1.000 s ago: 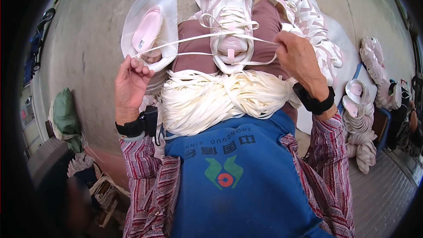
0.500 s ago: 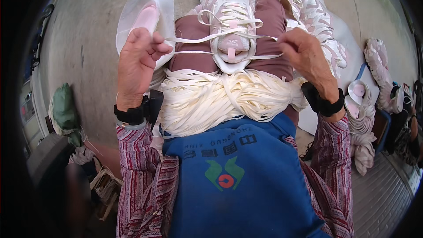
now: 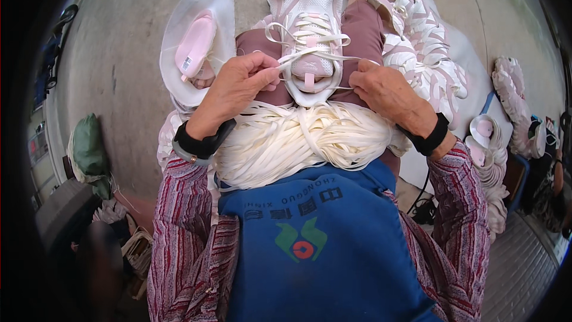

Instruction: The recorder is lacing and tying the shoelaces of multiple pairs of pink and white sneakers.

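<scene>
Between my knees lies a white and pink sneaker upper (image 3: 313, 30), with white laces crossing its tongue and a loose loop on its left side. My left hand (image 3: 243, 80) is beside the shoe opening, thumb and fingers pinched on a flat white shoelace (image 3: 286, 59). To the right of the opening, my right hand (image 3: 390, 92) grips a lace end, its fingers curled. The lace runs across the tongue between both hands. A thick bundle of cream shoelaces (image 3: 304, 137) rests on my lap, over a blue apron (image 3: 328, 244).
Left of my leg, a pale curved sheet-like piece (image 3: 208, 0) holds a pink insole (image 3: 195, 42). Many laced uppers (image 3: 426, 48) are piled on a sheet at the right. Further right stand stacked shoe parts (image 3: 488, 143). A green sack (image 3: 89, 149) sits on the floor at left.
My left hand has moved right, in toward the shoe, bringing its lace close to the tongue. My right hand has shifted slightly left and down, still gripping lace. The pink insole is now uncovered.
</scene>
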Demonstrator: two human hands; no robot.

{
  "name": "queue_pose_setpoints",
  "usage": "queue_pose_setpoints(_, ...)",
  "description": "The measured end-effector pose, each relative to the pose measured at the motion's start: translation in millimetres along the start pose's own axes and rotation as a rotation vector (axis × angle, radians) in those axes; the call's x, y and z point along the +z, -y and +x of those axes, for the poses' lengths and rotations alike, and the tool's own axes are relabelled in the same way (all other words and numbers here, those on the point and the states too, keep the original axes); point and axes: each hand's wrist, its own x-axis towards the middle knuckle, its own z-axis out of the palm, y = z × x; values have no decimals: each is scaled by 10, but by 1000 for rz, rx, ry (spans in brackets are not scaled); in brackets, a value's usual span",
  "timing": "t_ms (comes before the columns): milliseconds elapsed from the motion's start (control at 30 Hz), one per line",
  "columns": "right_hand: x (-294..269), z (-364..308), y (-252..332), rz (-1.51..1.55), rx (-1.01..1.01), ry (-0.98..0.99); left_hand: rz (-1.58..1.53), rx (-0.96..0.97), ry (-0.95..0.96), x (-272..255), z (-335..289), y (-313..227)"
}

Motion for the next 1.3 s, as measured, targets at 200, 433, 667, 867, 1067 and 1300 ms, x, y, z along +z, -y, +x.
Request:
queue_pose_setpoints(200, -127, -10, -139, 107, 107, -172, 549, 92, -7, -2, 83, -60)
queue_pose_setpoints(433, -90, 12, 94, 9, 119, -79, 756, 266, -333, -21, 169, -21)
queue_pose_setpoints(667, -43, 123, -12, 87, 39, -91, 700, 236, -270, 44, 154, -3)
queue_pose_setpoints(867, -64, 230, -41, 50, 45, -192, 704, 296, -281, 27, 237, 71)
queue_pose_setpoints(1067, -193, 290, 62, 302, 270, -167, 738, 322, -285, 27, 309, 48)
queue_pose_setpoints(1300, -132, 309, 37, 425, 210, -229, 631, 223, -225, -12, 366, -24)
